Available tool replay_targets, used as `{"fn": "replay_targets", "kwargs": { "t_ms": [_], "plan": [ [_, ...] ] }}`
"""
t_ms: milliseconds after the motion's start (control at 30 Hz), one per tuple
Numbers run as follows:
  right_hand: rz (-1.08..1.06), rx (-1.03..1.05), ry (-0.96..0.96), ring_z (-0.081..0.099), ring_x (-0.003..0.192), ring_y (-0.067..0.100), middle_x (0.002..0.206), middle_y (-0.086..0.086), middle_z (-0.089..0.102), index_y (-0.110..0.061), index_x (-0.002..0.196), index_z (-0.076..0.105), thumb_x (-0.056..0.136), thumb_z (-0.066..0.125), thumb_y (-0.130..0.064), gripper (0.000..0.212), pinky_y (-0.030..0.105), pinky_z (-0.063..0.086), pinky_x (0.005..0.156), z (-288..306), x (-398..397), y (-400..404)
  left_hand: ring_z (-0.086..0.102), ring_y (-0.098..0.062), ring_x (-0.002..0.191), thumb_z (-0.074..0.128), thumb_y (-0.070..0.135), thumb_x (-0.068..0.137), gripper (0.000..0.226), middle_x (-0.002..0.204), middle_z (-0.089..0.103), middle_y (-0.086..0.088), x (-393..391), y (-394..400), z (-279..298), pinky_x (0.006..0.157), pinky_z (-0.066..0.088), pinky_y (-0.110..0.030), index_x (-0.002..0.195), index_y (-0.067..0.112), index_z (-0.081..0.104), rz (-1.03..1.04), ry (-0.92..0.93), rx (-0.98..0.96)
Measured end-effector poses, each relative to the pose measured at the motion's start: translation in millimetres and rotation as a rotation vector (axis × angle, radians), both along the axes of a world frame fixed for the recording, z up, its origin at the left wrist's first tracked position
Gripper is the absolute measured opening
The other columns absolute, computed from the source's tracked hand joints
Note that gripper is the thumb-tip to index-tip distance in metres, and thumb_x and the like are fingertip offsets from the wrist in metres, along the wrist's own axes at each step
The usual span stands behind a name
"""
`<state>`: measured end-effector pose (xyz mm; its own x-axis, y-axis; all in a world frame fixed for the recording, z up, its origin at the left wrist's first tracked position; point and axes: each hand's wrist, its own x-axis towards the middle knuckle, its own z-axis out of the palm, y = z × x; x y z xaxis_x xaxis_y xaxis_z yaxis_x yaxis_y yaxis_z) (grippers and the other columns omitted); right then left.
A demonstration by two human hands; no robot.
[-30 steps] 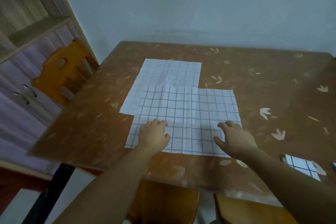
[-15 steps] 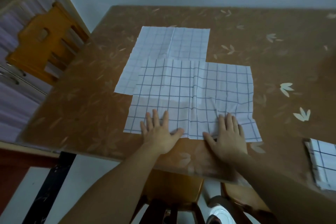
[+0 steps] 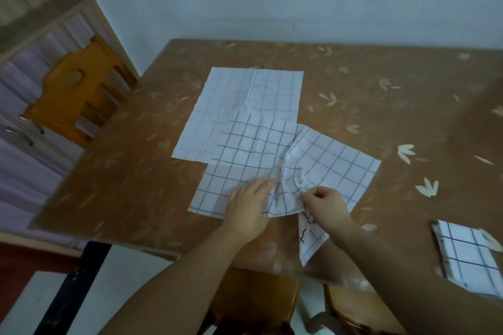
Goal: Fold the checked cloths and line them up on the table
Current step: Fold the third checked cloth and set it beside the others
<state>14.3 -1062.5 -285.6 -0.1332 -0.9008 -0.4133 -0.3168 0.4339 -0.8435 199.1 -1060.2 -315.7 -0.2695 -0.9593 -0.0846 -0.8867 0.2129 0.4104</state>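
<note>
A white cloth with dark checks (image 3: 245, 155) lies near the table's front edge, bunched and creased through its middle. My left hand (image 3: 249, 205) presses flat on its near left part. My right hand (image 3: 325, 205) pinches the gathered fabric at the near edge, and a corner of the cloth hangs down below that hand. Behind it a paler checked cloth (image 3: 239, 100) lies spread flat, partly under the first one. A folded checked cloth (image 3: 465, 255) sits at the table's front right.
The brown table (image 3: 381, 117) with leaf prints stretches bare to the right and back. An orange wooden chair (image 3: 76, 90) stands at the left beside a cabinet with drawers (image 3: 21, 128). Chair seats (image 3: 255, 299) show below the front edge.
Both hands lay flat on the near edge of the spread cloth before. Now my right hand has gathered and lifted the fabric, rumpling the cloth's right half, while the left stays pressing down.
</note>
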Motion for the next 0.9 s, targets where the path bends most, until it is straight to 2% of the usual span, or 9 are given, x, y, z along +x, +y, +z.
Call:
{"fn": "replay_targets", "kwargs": {
  "t_ms": [100, 233, 300, 367, 467, 600, 733, 833, 900],
  "plan": [
    [0.237, 0.172, -0.214, 0.059, 0.054, 0.013, 0.061, 0.004, 0.057, -0.007, 0.068, 0.056, 0.092, 0.061, -0.022, 0.029, 0.032, 0.06, 0.067, 31.2, -4.8, 10.0, 0.061, -0.017, 0.11, 0.058, 0.036, 0.083, 0.038, 0.121, 0.067, 0.003, 2.8, -13.7, 27.5, 0.093, 0.051, -0.035, 0.12, 0.031, 0.067, 0.239, 0.322, -0.021],
    [0.398, 0.2, -0.138, 0.068, 0.072, 0.017, 0.082, 0.007, 0.074, -0.011, 0.077, 0.069, 0.095, 0.05, -0.051, 0.048, 0.033, 0.055, 0.071, 58.6, -15.5, 14.9, 0.066, -0.017, 0.1, 0.066, 0.004, 0.086, 0.024, 0.109, 0.072, -0.003, 7.5, -27.6, 67.7, 0.081, 0.046, -0.008, 0.105, 0.016, 0.075, 0.271, 0.548, 0.003],
    [0.286, 0.001, 0.063, 0.066, 0.068, 0.019, 0.075, 0.002, 0.07, -0.013, 0.074, 0.064, 0.093, 0.056, -0.042, 0.035, 0.04, 0.055, 0.073, 63.2, -21.9, 10.8, 0.066, -0.021, 0.099, 0.061, -0.003, 0.087, 0.034, 0.107, 0.072, -0.007, 8.7, -31.0, 85.3, 0.087, 0.049, -0.013, 0.102, 0.023, 0.075, 0.21, 0.586, 0.007],
    [0.262, -0.246, 0.371, 0.063, 0.083, 0.019, 0.094, -0.004, 0.063, -0.018, 0.093, 0.062, 0.086, 0.064, -0.03, 0.014, 0.041, 0.054, 0.079, 71.8, -30.8, 4.3, 0.066, -0.025, 0.101, 0.054, -0.006, 0.089, 0.05, 0.108, 0.071, -0.011, 9.2, -33.5, 101.0, 0.096, 0.052, -0.033, 0.095, 0.039, 0.075, 0.181, 0.615, 0.04],
    [0.506, -0.425, 0.801, 0.045, 0.124, 0.019, 0.139, -0.005, 0.042, -0.028, 0.136, 0.043, 0.084, 0.065, -0.036, 0.057, 0.039, 0.04, 0.1, 86.9, -41.6, -11.9, 0.067, -0.026, 0.103, 0.047, -0.005, 0.093, 0.05, 0.107, 0.073, -0.009, 4.7, -38.5, 133.5, 0.093, 0.054, -0.036, 0.087, 0.034, 0.079, 0.165, 0.772, 0.138],
    [0.581, -0.534, 0.949, 0.059, 0.101, 0.017, 0.104, -0.008, 0.067, -0.03, 0.107, 0.064, 0.095, 0.052, -0.034, 0.018, 0.033, 0.032, 0.091, 108.2, -46.2, -25.9, 0.07, -0.014, 0.095, 0.052, -0.006, 0.093, 0.034, 0.099, 0.073, 0.001, 0.9, -33.7, 171.1, 0.078, 0.055, -0.019, 0.095, 0.019, 0.076, 0.087, 0.824, 0.124],
    [0.378, -0.646, 0.971, 0.047, 0.06, 0.019, 0.061, -0.009, 0.049, -0.022, 0.074, 0.057, 0.09, 0.059, -0.022, 0.017, 0.027, 0.027, 0.064, 116.1, -55.3, -33.0, 0.069, -0.01, 0.096, 0.073, 0.005, 0.084, 0.021, 0.099, 0.075, 0.006, 10.6, -26.7, 184.4, 0.083, 0.057, -0.024, 0.095, 0.022, 0.078, 0.105, 0.77, -0.014],
    [0.386, -0.568, 0.917, 0.054, 0.074, 0.017, 0.081, -0.008, 0.06, -0.023, 0.083, 0.056, 0.087, 0.06, -0.03, 0.009, 0.028, 0.034, 0.064, 122.2, -59.6, -34.4, 0.067, -0.005, 0.1, 0.071, 0.007, 0.086, 0.019, 0.1, 0.073, 0.012, 7.0, -22.7, 198.1, 0.079, 0.054, -0.014, 0.098, 0.02, 0.078, 0.054, 0.747, -0.029],
    [0.467, -0.546, 0.808, 0.055, 0.103, 0.011, 0.111, -0.015, 0.058, -0.028, 0.111, 0.057, 0.081, 0.067, -0.043, 0.035, 0.033, 0.044, 0.083, 131.0, -55.8, -32.4, 0.067, -0.003, 0.1, 0.07, 0.008, 0.088, 0.019, 0.099, 0.073, 0.015, 5.0, -25.1, 205.6, 0.079, 0.052, -0.013, 0.1, 0.021, 0.078, -0.017, 0.753, 0.03]
  ]
}}
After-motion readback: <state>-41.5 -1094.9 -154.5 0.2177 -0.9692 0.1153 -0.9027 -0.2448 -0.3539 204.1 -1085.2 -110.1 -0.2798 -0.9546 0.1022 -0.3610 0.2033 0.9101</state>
